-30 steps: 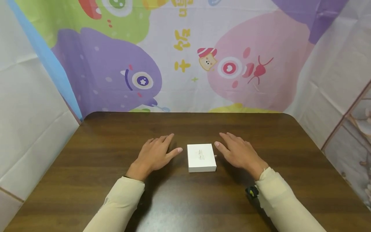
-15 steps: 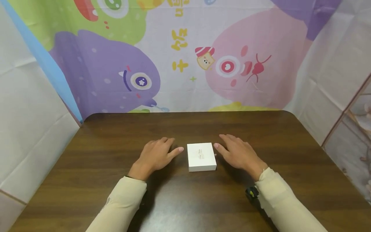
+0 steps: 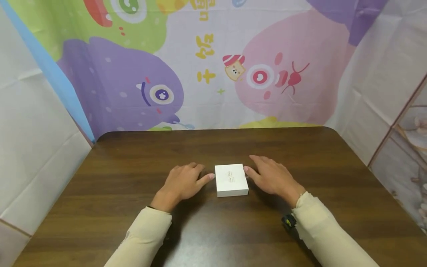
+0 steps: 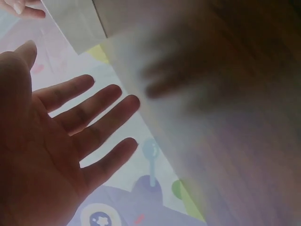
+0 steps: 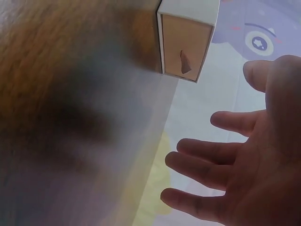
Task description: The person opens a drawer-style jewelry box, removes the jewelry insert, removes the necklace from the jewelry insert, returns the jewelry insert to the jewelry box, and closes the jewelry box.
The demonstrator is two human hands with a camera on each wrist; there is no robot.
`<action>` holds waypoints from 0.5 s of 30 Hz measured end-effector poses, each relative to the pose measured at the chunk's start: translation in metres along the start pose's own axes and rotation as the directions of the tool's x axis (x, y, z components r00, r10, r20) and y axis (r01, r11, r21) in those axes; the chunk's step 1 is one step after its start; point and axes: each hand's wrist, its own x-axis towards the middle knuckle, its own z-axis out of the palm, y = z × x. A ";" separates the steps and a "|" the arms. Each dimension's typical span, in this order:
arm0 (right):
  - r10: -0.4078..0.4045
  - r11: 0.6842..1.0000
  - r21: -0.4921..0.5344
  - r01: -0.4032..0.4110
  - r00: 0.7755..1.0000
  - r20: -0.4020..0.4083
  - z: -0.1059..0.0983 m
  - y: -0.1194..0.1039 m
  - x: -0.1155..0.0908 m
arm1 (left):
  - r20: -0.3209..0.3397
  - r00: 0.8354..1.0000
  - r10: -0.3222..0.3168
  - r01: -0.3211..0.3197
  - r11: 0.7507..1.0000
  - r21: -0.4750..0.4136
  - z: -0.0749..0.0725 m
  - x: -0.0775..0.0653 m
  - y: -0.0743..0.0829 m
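A small white box (image 3: 231, 180) with faint gold lettering on its lid lies flat on the brown table between both hands. In the right wrist view, the end of the box (image 5: 186, 44) shows a tan inner drawer with a small ribbon pull tab (image 5: 186, 62). My left hand (image 3: 185, 181) is beside the box's left side, fingers spread, thumb tip right at the edge. At the other side is my right hand (image 3: 271, 176), its fingers extended and its thumb tip close to the upper right corner. Neither hand grips anything.
The dark wooden table (image 3: 213, 230) runs back to a cloth backdrop (image 3: 207, 104) printed with cartoon monsters. White panelled walls (image 3: 36, 148) flank it on both sides. A black device (image 3: 288, 221) is strapped under the right sleeve.
My left hand has moved right and slightly nearer, its thumb now at the box's edge. The right hand has shifted a little left toward the box. The box stays in place.
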 end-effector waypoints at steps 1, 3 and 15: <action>0.001 1.000 -0.006 -0.001 1.000 0.003 0.001 -0.001 0.000 | 0.001 1.000 0.000 0.000 1.000 0.001 0.000 0.000 0.001; 0.002 1.000 -0.019 -0.002 1.000 0.005 0.002 -0.001 -0.001 | 0.002 1.000 -0.001 0.001 1.000 0.004 0.000 -0.001 0.003; -0.004 0.999 -0.043 0.004 1.000 0.009 0.000 -0.006 -0.001 | 0.015 1.000 -0.010 0.010 1.000 -0.017 -0.001 -0.003 0.002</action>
